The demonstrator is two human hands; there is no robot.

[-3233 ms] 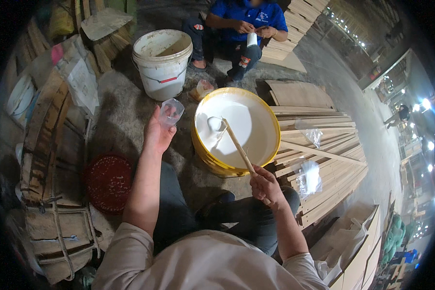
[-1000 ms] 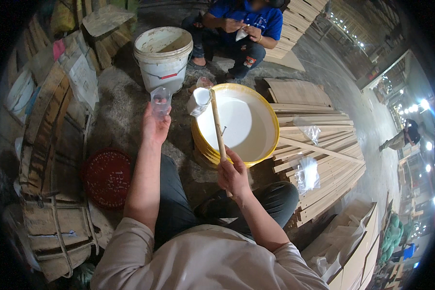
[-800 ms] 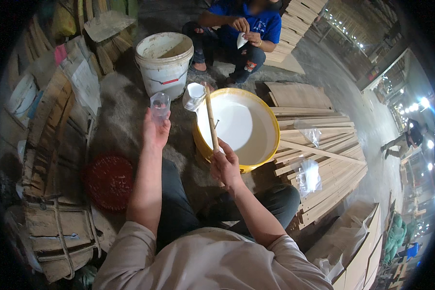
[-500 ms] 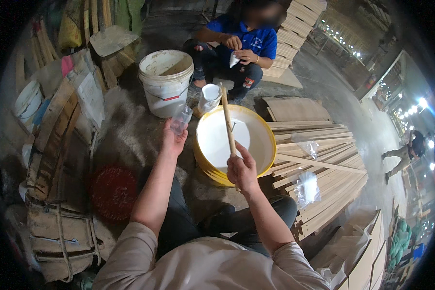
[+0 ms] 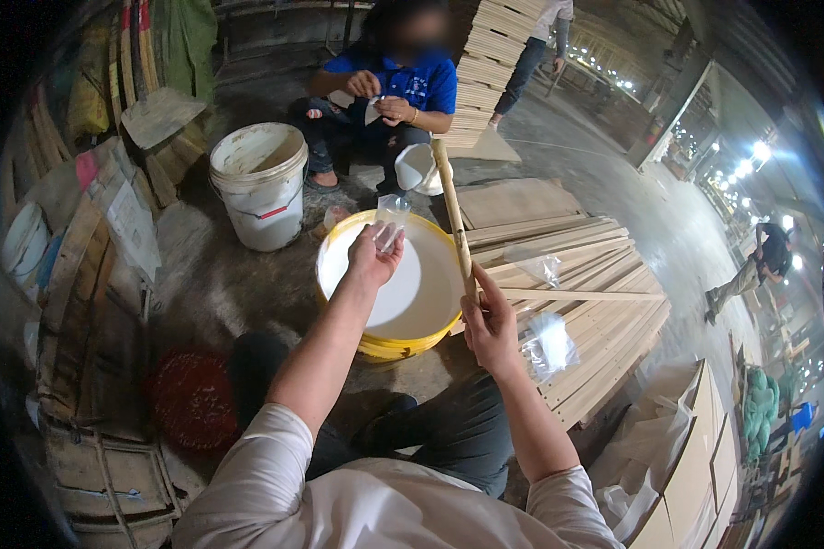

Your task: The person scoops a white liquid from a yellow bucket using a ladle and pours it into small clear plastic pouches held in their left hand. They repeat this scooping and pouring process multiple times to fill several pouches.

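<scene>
My left hand [image 5: 375,259] is closed around a clear plastic cup [image 5: 393,211], held over the far part of a yellow-rimmed bucket [image 5: 403,347] of white liquid [image 5: 417,274]. In my right hand [image 5: 492,322] is a long wooden stick [image 5: 453,210], gripped near its lower end to the right of that bucket. By the stick's far end a white plastic container [image 5: 416,166] tilts with its mouth toward the left, above and beyond the bucket. It looks joined to the stick as a dipper, though the joint is hidden.
A dirty white bucket [image 5: 263,215] stands at left; a red round lid [image 5: 192,399] lies nearer. Wooden slats [image 5: 595,274] with clear plastic bags [image 5: 549,345] spread at right. A blue-shirted co-worker [image 5: 398,87] sits ahead, handling something white. Board stacks [image 5: 497,73] rise behind.
My left hand has brought the cup rightward, from beside the bucket to over it. The stick and white container have moved right, and the container has tilted. The view has shifted; another person shows behind.
</scene>
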